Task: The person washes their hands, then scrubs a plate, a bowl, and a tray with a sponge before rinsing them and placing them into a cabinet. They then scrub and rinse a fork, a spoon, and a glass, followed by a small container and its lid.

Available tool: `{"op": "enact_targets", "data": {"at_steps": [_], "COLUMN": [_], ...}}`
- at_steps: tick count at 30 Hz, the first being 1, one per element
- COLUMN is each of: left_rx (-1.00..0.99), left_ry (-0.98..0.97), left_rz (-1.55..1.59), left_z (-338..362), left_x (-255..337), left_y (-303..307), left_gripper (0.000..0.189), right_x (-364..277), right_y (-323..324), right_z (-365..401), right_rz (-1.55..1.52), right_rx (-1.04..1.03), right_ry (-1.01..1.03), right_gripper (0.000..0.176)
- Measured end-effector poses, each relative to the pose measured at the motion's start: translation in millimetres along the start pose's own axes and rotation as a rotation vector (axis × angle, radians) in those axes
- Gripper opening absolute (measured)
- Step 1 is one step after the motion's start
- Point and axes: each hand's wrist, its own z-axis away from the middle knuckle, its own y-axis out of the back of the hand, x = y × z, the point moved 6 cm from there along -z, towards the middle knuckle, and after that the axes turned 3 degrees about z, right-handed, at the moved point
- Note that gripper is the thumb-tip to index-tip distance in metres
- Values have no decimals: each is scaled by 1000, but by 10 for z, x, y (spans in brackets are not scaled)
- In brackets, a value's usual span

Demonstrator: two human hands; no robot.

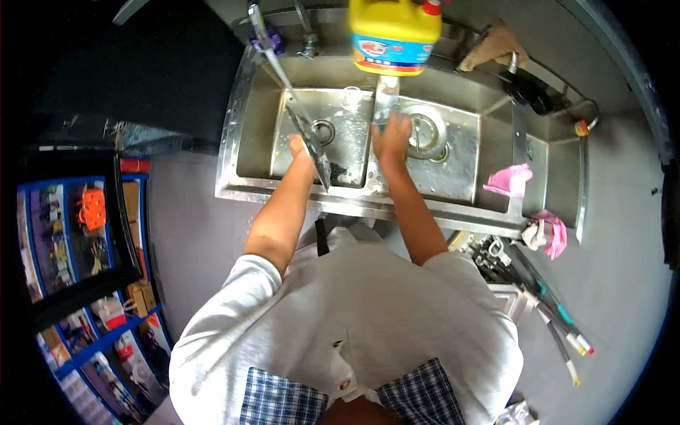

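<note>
My left hand (299, 147) is closed on the lower part of a long flat metal panel (304, 131), seen nearly edge on. The panel stands tilted in the left sink basin (280, 117), and its far end reaches over the back rim. My right hand (391, 145) is over the divider between the basins, with blurred, curled fingers. A bit of green shows at its fingers; I cannot tell what it is. Just right of this hand, a round metal lid-like piece (440, 131) lies in the right basin (460, 152).
A yellow jug (395, 21) with a blue label stands at the sink's back edge, near a tap (308, 42). A brown cloth (496, 46) hangs at the back right. Pink cloths (510, 180) lie on the right. Long-handled tools (549, 304) and shelves (78, 283) are lower down.
</note>
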Motion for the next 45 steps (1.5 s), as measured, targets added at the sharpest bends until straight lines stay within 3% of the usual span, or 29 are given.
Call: {"op": "enact_targets", "data": {"at_steps": [4, 6, 8, 10, 12, 14, 16, 17, 19, 22, 23, 26, 28, 29, 31, 32, 35, 39, 40, 42, 43, 45], "left_rx": [458, 589, 575, 604, 588, 505, 239, 103, 14, -90, -128, -317, -441, -503, -445, -405, -226, -617, -518, -300, -91, -239], "left_ry": [-57, -118, -121, -117, -224, -215, -270, -301, -468, -679, -770, -701, -816, -1035, -1099, -1132, -1113, -1291, -1268, -1189, -1247, -1003], "left_rz": [-297, -496, -567, -707, -900, -896, -1091, -1182, -1331, -1760, -1848, -1616, -1570, -1581, -1593, -1589, -1648, -1074, -1258, -1605, -1397, -967], "left_z": [142, -390, -367, -362, -640, -688, -743, -753, -758, -1344, -1626, -904, -710, -658, -871, -937, -909, -874, -856, -841, -877, -1155], "left_x": [264, 232, 362, 453, 657, 761, 879, 914, 856, 370, 141, 628, 815, 873, 1093, 1180, 1331, 811, 881, 1010, 1151, 1220], "left_y": [301, 570, 600, 650, 521, 408, 349, 318, 303, 231, 216, -352, -466, -436, -220, -196, 6, 32, 88, 258, 421, 609], "left_gripper": [51, 65, 67, 66, 63, 65, 67, 70, 74, 74, 73, 63, 57, 54, 54, 54, 53, 56, 58, 62, 65, 67], "right_x": [187, 56, -390, -1288, -1343, -1176, -1052, -1057, -1143, -1278, -1515, -1550, -1359, -1263, -1256, -1130, -1394, -1318, -1314, -1165, -1256, -1387], "right_y": [25, 114, -258, -33, -470, -903, -1129, -1210, -1334, -1775, -1542, -1641, -1839, -1973, -2061, -2266, -1879, -2001, -1969, -2168, -2072, -1840], "right_z": [107, 103, 282, 545, 392, 198, -45, -98, -177, -171, -205, -200, -239, -239, -239, -266, -218, -239, -284, -330, -342, -369], "right_rz": [27, 1, -637, -1070, -864, -704, -658, -704, -799, -768, -618, -553, -644, -732, -879, -871, -780, -572, -458, -627, -649, -667], "right_rx": [-56, -44, -352, -831, -440, -478, -506, -468, -398, -322, -211, -183, -268, -291, -361, -273, -239, -235, -252, -306, -372, -488], "right_ry": [-5, 14, 18, -229, 130, -55, -130, -169, -240, -170, 28, -104, -256, -289, -358, -225, -273, -272, -249, -312, -319, -372], "right_gripper": [57, 60, 65, 64, 60, 43, 34, 30, 23, 23, 22, 21, 26, 27, 37, 41, 38, 30, 31, 30, 29, 26]}}
